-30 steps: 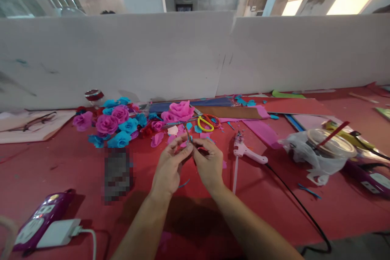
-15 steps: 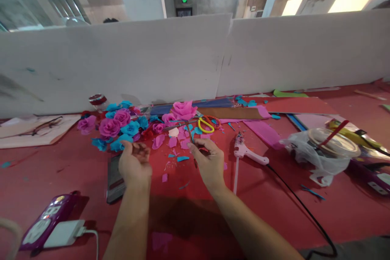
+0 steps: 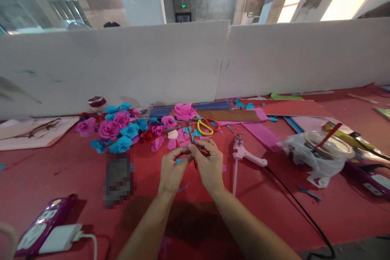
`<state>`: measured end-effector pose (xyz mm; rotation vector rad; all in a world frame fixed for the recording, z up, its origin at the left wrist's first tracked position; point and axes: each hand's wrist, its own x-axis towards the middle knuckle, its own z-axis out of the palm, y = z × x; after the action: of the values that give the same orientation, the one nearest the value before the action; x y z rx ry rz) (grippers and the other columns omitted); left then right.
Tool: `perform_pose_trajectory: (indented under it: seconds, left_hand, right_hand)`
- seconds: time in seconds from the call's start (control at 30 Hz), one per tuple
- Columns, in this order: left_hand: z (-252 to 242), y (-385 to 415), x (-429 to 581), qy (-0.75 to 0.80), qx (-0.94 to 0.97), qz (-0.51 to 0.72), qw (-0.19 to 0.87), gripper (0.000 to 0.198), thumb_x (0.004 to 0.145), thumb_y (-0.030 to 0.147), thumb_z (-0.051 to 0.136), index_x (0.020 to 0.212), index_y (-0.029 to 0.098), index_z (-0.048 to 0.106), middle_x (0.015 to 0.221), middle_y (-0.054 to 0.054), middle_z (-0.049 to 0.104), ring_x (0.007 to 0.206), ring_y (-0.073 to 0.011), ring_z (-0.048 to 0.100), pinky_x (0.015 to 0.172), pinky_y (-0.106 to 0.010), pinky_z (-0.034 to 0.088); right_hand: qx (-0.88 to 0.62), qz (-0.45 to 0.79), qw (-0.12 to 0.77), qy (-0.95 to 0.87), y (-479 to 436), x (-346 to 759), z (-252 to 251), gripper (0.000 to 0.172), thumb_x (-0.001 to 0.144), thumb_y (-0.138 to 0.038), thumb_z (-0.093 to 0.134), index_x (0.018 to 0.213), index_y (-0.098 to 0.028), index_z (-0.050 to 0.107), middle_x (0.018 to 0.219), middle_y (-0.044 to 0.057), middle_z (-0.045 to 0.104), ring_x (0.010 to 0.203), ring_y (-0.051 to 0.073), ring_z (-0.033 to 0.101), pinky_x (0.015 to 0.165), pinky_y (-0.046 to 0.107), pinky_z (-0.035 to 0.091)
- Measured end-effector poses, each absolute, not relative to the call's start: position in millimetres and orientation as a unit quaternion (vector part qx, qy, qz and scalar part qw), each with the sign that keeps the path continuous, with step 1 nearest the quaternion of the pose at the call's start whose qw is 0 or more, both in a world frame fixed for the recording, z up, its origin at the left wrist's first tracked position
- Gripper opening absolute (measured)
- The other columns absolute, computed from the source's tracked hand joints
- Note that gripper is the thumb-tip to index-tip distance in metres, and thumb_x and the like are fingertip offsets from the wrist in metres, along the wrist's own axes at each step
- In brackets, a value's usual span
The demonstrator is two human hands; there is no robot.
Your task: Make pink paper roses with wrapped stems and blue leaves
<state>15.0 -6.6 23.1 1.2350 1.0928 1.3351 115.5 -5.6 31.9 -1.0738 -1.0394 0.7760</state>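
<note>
A pink paper flower (image 3: 184,111) stands upright on a thin brown stem, its bloom above my fingertips. My right hand (image 3: 209,164) is closed round that stem. Thumb and index finger of my left hand (image 3: 173,170) pinch at the same stem, touching my right thumb; the exact contact is partly hidden. Scissors with yellow and orange handles (image 3: 205,126) lie just behind the hands. Pink and blue paper scraps (image 3: 172,144) are scattered there. Left of them sits a bunch of pink, blue and red paper flowers (image 3: 109,129).
A pink hot glue gun (image 3: 249,155) lies at right, its black cord trailing to the front edge. Farther right is a plastic bag with a lidded container (image 3: 327,144). A purple power strip (image 3: 45,219) with a white charger (image 3: 61,237) is front left. A white partition (image 3: 146,65) stands behind.
My left hand has moved right, from beside the flower bunch to the stem, and its fingers have closed there. My right hand keeps hold of the flower in nearly the same place.
</note>
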Motion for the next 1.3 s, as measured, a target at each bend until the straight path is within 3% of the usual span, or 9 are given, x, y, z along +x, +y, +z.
perform_pose_trajectory:
  seconds: [0.17,0.37,0.5,0.7,1.13,1.3]
  left_hand:
    - [27,-8,16,0.445,0.484,0.563,0.501,0.019,0.069,0.027,0.069,0.086,0.019,0.073,0.081,-0.002,0.071,0.079,-0.0182,0.063,0.079,-0.030,0.048]
    - [29,-9,13,0.462,0.456,0.585,0.487,0.016,0.063,0.024,0.074,0.078,0.020,0.074,0.075,-0.002,0.072,0.074,-0.0173,0.064,0.076,-0.030,0.049]
    - [31,-11,13,0.467,0.475,0.582,0.467,0.018,0.064,0.022,0.073,0.082,0.021,0.075,0.076,-0.003,0.072,0.077,-0.0183,0.064,0.076,-0.030,0.049]
    - [33,-10,12,0.465,0.505,0.584,0.433,0.014,0.065,0.020,0.072,0.078,0.024,0.076,0.078,-0.002,0.072,0.077,-0.0176,0.064,0.075,-0.029,0.050]
    - [33,-10,12,0.472,0.506,0.588,0.419,0.014,0.064,0.021,0.072,0.077,0.025,0.075,0.077,-0.001,0.072,0.075,-0.0176,0.064,0.073,-0.029,0.050]
    - [29,-6,7,0.484,0.475,0.602,0.421,0.013,0.065,0.022,0.072,0.077,0.024,0.075,0.076,0.000,0.072,0.074,-0.0157,0.063,0.073,-0.027,0.049]
  right_hand:
    - [-0.446,0.365,0.659,-0.483,-9,117,36,0.013,0.075,-0.029,0.067,0.084,-0.021,0.071,0.080,0.003,0.059,0.077,0.015,0.055,0.067,0.028,0.046]
    - [-0.366,0.484,0.665,-0.436,-6,122,37,0.018,0.080,-0.033,0.062,0.090,-0.022,0.072,0.076,0.001,0.062,0.058,0.010,0.050,0.053,0.025,0.042]
    - [-0.354,0.479,0.668,-0.446,0,124,33,0.012,0.073,-0.030,0.068,0.082,-0.024,0.073,0.077,0.001,0.061,0.065,0.012,0.052,0.056,0.025,0.042]
    - [-0.339,0.490,0.655,-0.465,0,123,35,0.008,0.075,-0.029,0.066,0.075,-0.022,0.071,0.076,0.001,0.056,0.072,0.013,0.052,0.060,0.025,0.042]
    - [-0.347,0.437,0.670,-0.489,-1,116,26,0.010,0.079,-0.029,0.063,0.083,-0.025,0.072,0.083,0.002,0.058,0.082,0.015,0.054,0.075,0.029,0.045]
    - [-0.348,0.472,0.661,-0.468,-2,115,28,0.020,0.078,-0.030,0.064,0.097,-0.028,0.070,0.091,0.002,0.061,0.076,0.013,0.054,0.068,0.026,0.045]
